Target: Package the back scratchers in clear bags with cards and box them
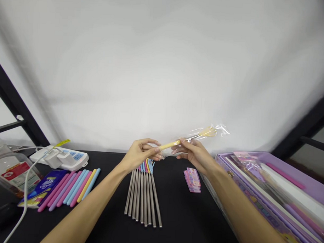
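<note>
A yellow-handled back scratcher (pixel 169 145) in a clear plastic sleeve (pixel 222 129) is held up between my hands, tilted with its claw head raised to the right. My left hand (pixel 143 152) is closed on the lower handle end. Fingers of my right hand (pixel 192 152) grip the sleeve and handle near the metal shaft. Below my left hand, several metal rods (pixel 142 198) with coloured claw tips lie side by side on the black table (pixel 179 221). Printed pink cards (pixel 193 180) lie in a small stack below my right hand.
At left lie several coloured handle tubes (pixel 69 189), a blue packet (pixel 44 188), a white power strip (pixel 61 157) with a cable, and a clear plastic container (pixel 14 169). A purple box (pixel 290 168) of wrapped items stands at right. A white wall (pixel 163 72) rises behind.
</note>
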Action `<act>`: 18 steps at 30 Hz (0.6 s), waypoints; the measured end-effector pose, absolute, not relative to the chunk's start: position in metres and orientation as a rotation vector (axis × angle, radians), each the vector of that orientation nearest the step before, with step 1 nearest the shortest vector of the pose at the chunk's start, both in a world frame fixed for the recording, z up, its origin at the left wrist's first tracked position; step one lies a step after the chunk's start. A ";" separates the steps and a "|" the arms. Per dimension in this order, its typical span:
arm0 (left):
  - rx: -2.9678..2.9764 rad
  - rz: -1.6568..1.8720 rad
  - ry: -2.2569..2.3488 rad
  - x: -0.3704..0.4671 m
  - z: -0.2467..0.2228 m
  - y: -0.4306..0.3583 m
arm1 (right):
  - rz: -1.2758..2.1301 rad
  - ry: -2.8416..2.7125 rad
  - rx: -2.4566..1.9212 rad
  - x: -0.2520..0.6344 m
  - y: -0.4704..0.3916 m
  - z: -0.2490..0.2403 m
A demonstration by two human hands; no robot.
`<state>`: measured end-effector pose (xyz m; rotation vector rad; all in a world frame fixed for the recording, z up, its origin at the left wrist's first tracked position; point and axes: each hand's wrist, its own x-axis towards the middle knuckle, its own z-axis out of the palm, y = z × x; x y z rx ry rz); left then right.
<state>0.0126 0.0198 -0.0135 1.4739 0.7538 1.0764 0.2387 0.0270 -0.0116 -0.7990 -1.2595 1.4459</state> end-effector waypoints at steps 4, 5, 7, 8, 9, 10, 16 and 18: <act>1.544 0.956 0.604 0.008 -0.008 0.015 | 1.445 -1.163 -0.814 0.244 0.029 -0.009; 1.565 0.942 0.580 0.008 -0.007 0.014 | 1.441 -1.147 -0.813 0.245 0.030 -0.009; 1.617 0.952 0.604 0.009 -0.007 0.013 | 1.438 -1.121 -0.802 0.246 0.031 -0.010; 1.652 0.970 0.645 0.009 -0.006 0.012 | 1.437 -1.112 -0.799 0.247 0.031 -0.011; 1.689 0.992 0.695 0.010 -0.006 0.012 | 1.438 -1.106 -0.799 0.248 0.032 -0.011; 1.728 1.009 0.746 0.010 -0.005 0.012 | 1.440 -1.105 -0.802 0.249 0.032 -0.012; 1.936 0.954 0.865 0.010 -0.005 0.014 | 1.483 -1.157 -0.793 0.249 0.029 -0.010; 1.987 0.947 0.843 0.009 -0.005 0.014 | 1.481 -1.146 -0.793 0.249 0.029 -0.009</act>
